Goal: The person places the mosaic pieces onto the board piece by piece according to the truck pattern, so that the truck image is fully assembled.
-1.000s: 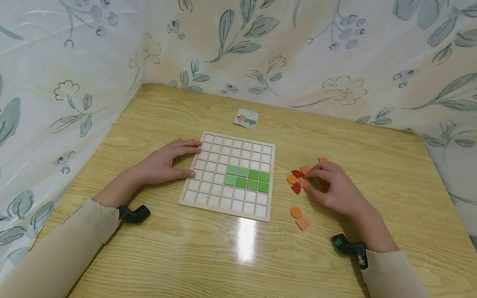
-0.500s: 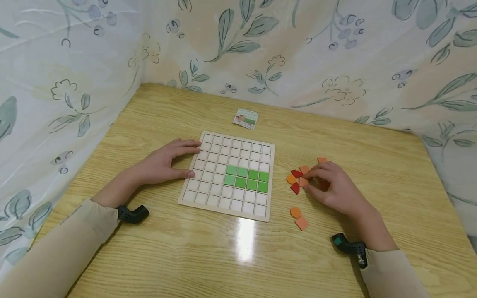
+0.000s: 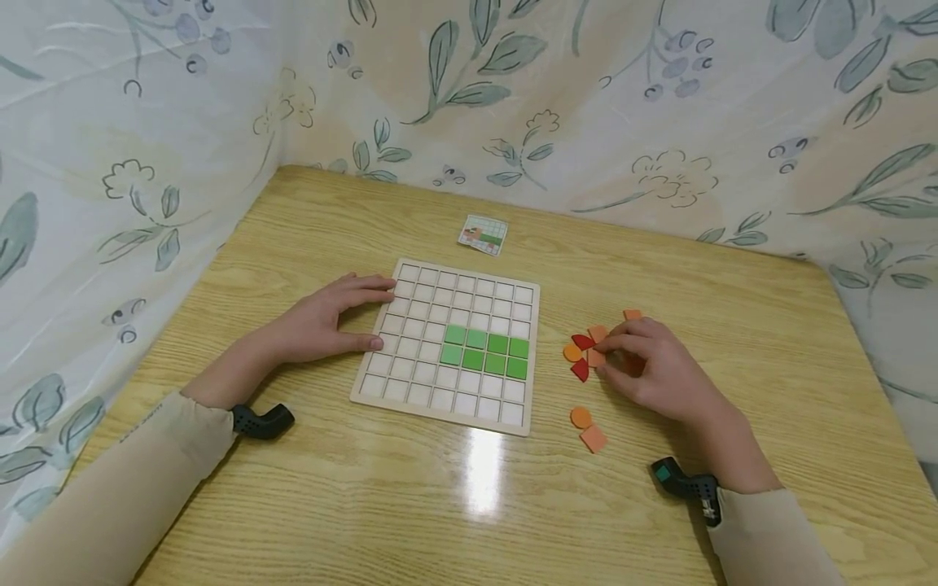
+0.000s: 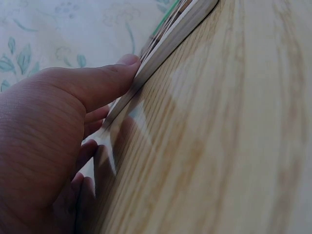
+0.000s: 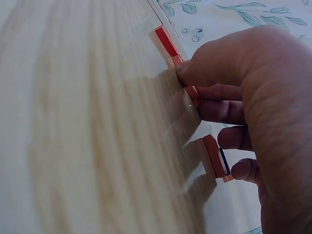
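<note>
One grid board (image 3: 423, 369) is lying at the centre of the frame, with eight green tiles (image 3: 474, 359) sitting in it; one picture card (image 3: 484, 234) is lying above. Right of centre, two red pieces (image 3: 581, 371), two orange discs (image 3: 581, 417) and at least four orange squares (image 3: 593, 439) are lying. The board is lying between both hands: the left hand (image 3: 330, 321), fingers extended, is touching its left edge; the right hand (image 3: 663, 374), fingers bent, is reaching among the squares, and I cannot tell whether it is pinching one.
</note>
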